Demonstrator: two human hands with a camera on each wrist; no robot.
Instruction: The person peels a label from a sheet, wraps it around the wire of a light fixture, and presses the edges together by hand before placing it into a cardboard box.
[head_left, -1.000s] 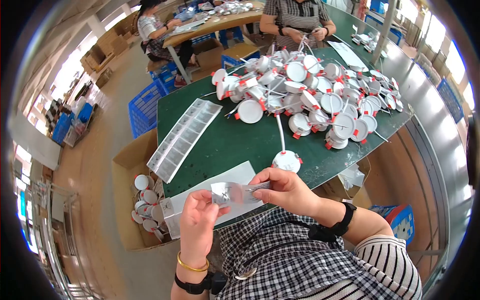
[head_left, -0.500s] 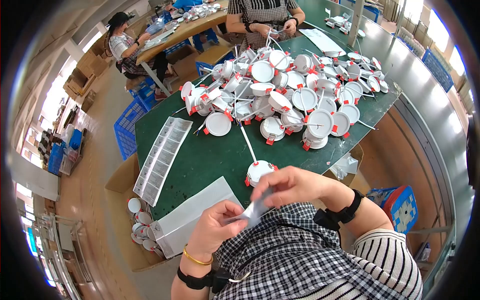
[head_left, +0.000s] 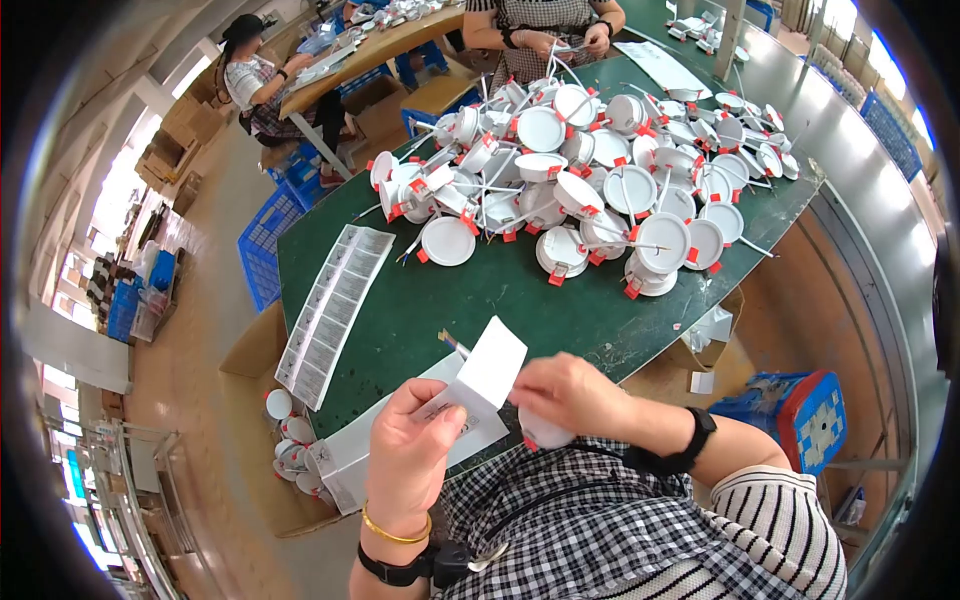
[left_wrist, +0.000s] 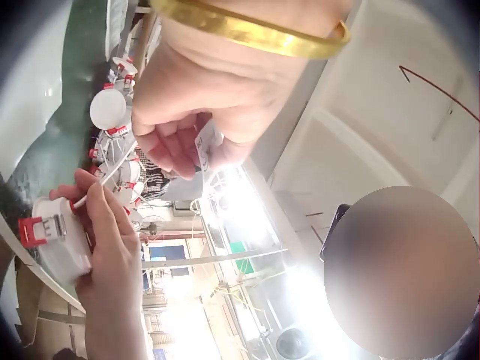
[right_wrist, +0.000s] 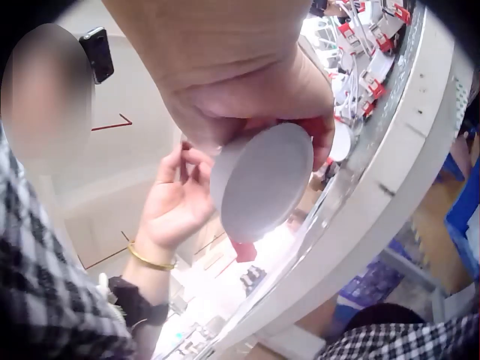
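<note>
A big green desk (head_left: 420,300) carries a large pile of round white lamps with red clips (head_left: 600,180). A long strip of clear plastic packets (head_left: 333,298) lies near its left side. At the near edge, the right hand (head_left: 575,392) curls its fingers around one round white lamp with red clips (right_wrist: 261,181). The left hand (head_left: 410,450) pinches a small white paper card (head_left: 487,370) just beside it, held up above the desk edge.
</note>
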